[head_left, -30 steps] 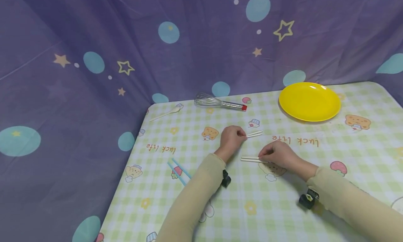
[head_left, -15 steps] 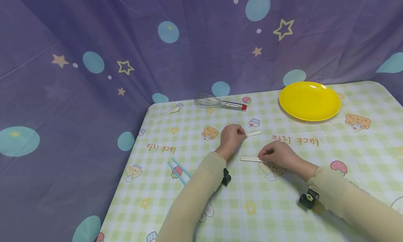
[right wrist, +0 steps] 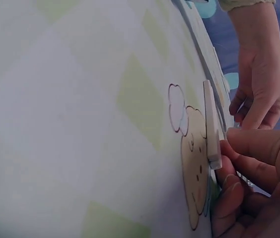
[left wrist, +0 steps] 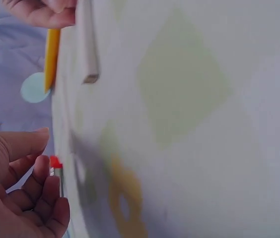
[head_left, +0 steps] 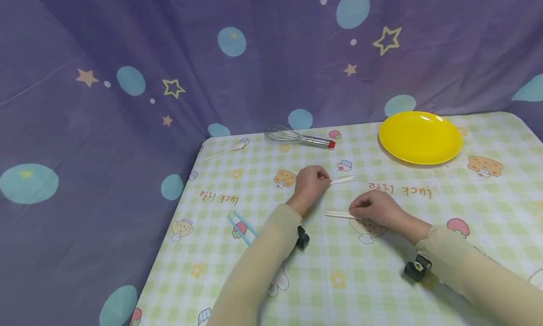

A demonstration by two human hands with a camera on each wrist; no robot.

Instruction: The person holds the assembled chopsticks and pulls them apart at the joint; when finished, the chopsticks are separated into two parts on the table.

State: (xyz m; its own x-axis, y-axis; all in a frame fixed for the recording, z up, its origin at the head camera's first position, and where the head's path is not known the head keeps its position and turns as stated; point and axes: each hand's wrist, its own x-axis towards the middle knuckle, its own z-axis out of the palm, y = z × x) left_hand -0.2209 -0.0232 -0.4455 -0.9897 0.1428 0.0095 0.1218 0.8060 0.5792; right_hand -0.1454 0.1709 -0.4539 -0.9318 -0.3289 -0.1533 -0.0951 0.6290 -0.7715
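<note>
In the head view, a pair of white chopsticks [head_left: 343, 180] lies on the tablecloth just beyond the fingertips of my left hand [head_left: 310, 182]. The left wrist view shows a gap between the thumb and curled fingers of the left hand [left wrist: 23, 186], with no stick between them. My right hand [head_left: 377, 208] pinches a second pair of white chopsticks [head_left: 338, 214] near one end, low over the cloth. In the right wrist view its thumb and index finger meet beside a square-ended stick [right wrist: 212, 129]. Under my left forearm lie blue chopsticks [head_left: 240, 229], partly hidden.
A yellow plate [head_left: 420, 138] stands at the back right. A whisk [head_left: 299, 137] with a red handle end lies along the back edge, and a slim pale spoon [head_left: 226, 150] at the back left. Purple curtain [head_left: 271, 71] hangs behind the checked tablecloth [head_left: 314, 288].
The free tips of the chopsticks by my left hand have come closer together. My right hand holds nearly still. The whole head view has shifted slightly.
</note>
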